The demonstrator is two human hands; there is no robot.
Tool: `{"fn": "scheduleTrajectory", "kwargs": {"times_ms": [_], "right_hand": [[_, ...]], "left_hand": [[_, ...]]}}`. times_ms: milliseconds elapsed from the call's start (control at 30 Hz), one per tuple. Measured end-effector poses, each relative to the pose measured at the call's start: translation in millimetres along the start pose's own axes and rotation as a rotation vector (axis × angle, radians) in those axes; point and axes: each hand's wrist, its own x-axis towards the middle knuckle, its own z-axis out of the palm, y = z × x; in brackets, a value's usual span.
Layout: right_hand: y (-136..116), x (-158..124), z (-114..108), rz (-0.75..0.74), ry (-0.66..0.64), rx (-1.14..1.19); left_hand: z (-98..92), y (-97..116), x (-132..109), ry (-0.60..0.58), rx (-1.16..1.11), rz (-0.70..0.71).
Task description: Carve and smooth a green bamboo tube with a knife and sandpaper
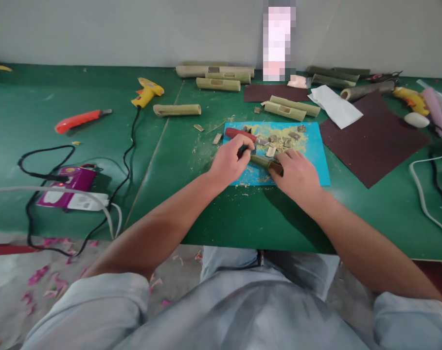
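Bamboo tube held low on blue mat, cutting looks partway

The bamboo tube (260,161) is held over the near half of the blue mat (323,167), between both hands. Its right end is gripped by the right hand (297,174), thumb and fingers closed around it. A dark object (243,149) is held by the left hand (230,161), fingers curled round it; its tip is not clearly shown. A brown patch is seen on the tube beside the right fingers, maybe a cut opening; partly hidden.

Just beyond, a red-handled tool (239,134) is left lying among wood chips (271,152) and pale shavings. Farther back, finished-looking openings are seen in several tubes, e.g. the front tube (218,84) and the tube near the mat (284,112).

Progress, judged: much cutting is done, given the waste; whether the held tube is finished cannot be told. A yellow glue gun (148,93) is set down at far left, unheld; no gluing is seen on the held tube.
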Motion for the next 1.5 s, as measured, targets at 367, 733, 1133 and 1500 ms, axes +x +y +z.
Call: {"fn": "scheduleTrajectory", "kwargs": {"times_ms": [367, 733, 1133, 1500], "right_hand": [[-5, 2, -9, 0.085, -0.073, -0.033], [-3, -4, -29, 0.131, -0.157, -0.039], [-8, -5, -20, 0.011, -0.128, -0.028], [-9, 1, -20, -0.164, 0.245, 0.428]], "left_hand": [[4.5, 1, 8, 0.029, -0.049, 0.038], [-9.5, -2, -2, 0.019, 0.104, 0.203], [-9.1, 20, -3, -0.020, -0.606, -0.382], [-6.8, 31, -14, -0.101, -0.806, -0.507]]}}
